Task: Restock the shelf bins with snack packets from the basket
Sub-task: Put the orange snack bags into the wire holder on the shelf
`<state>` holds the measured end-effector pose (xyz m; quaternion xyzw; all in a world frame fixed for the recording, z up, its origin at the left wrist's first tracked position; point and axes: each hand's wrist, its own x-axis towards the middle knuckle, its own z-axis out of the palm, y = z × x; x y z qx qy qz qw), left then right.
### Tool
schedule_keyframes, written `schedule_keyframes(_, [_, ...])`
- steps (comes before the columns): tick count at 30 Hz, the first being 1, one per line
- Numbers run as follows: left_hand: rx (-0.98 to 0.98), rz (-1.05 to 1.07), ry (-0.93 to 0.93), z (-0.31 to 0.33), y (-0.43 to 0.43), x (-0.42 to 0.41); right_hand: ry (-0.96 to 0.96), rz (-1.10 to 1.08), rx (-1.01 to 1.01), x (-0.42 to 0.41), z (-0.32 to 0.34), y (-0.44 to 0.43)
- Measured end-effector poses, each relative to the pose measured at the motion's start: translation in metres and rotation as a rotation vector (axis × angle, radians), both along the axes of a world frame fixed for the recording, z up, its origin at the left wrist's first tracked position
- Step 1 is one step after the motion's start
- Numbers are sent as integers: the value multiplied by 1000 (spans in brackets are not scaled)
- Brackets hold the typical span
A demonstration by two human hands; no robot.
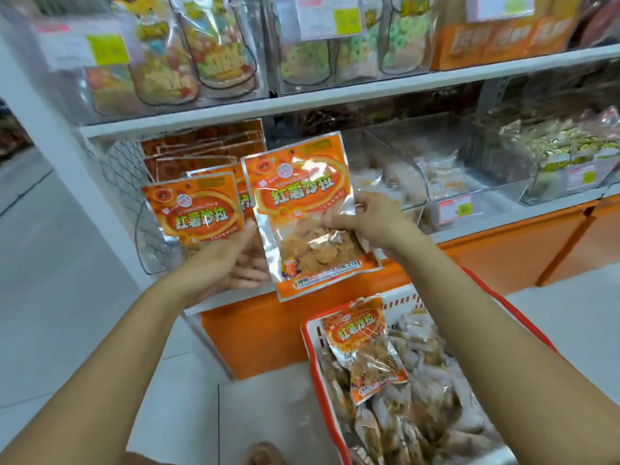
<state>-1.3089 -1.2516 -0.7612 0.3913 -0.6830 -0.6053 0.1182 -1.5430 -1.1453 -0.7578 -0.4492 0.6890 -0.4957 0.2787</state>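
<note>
My right hand [369, 219] pinches the right edge of an orange snack packet [302, 209], held upright in front of the lower shelf. My left hand [231, 260] holds a small stack of the same orange packets [194, 209] from below, its thumb on the front one. Behind them, more orange packets stand in a wire bin [134, 182] at the shelf's left end. Down at the right, a red and white basket [310, 357] holds another orange packet [362, 347] on top of several clear snack bags.
Clear plastic bins [446, 182] of wrapped snacks fill the lower shelf to the right, with an orange base panel [503, 250] below. The upper shelf [335, 92] carries bags of colourful sweets. A white shelf post [57, 129] stands at the left; pale floor lies below.
</note>
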Motion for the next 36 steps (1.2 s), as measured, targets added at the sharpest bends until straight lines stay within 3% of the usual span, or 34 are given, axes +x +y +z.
schedule_keyframes(3, [-110,32,35,3,-2,1,58,-27,-38,24,25,-42])
schedule_keyframes(9, [-483,431,103,8,-43,16,116,-16,-88,61,37,-106])
schedule_keyframes(13, [-662,483,-171,-1,-57,17,272,66,13,69,42,-120])
schedule_keyframes(21, [-584,214,-659,-2,-75,20,937,137,385,80,60,-110])
schedule_keyframes(24, [-585,133,-766,2,-77,13,1064,186,477,91,74,-105])
schedule_keyframes(29, [-641,-6,-927,5,-76,3,737,620,679,110,53,-131])
schedule_keyframes(33, [-636,-28,-1003,1,-80,-1,534,739,921,106,22,-151])
schedule_keyframes(36, [-624,-12,-1014,1,-81,-4,554,756,957,106,12,-157])
